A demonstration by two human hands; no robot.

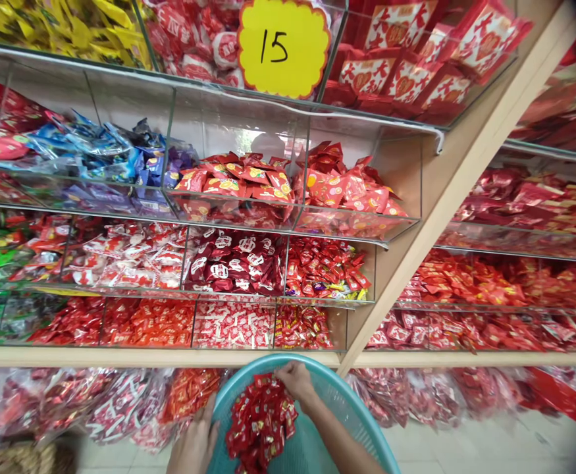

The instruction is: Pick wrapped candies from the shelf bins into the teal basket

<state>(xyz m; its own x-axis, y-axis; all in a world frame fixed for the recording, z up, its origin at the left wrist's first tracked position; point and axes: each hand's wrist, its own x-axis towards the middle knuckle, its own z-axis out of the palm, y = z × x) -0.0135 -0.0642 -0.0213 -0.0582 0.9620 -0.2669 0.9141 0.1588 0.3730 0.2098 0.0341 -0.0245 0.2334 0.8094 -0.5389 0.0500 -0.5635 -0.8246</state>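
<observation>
A teal plastic basket [361, 421] stands below the shelves, its near side cut off by the frame. Inside it lies a heap of small red-wrapped candies [261, 421]. My right hand [295, 382] reaches into the basket at the upper right of the heap. Its fingers are curled together against the candies, and whatever is between them is hidden. Along the basket's left rim is my left hand [196, 438], back towards me, with its fingers stretched out and apart. No candy shows in it.
Clear-fronted shelf bins hold red-wrapped candies [324, 266], maroon packets [238, 263] and blue packets [90, 151]. A yellow sign [284, 47] reads 15. A slanting wooden divider [430, 197] separates two shelf units. Bagged sweets [124, 401] lie beneath the lowest shelf, and a woven basket [26, 457] is at lower left.
</observation>
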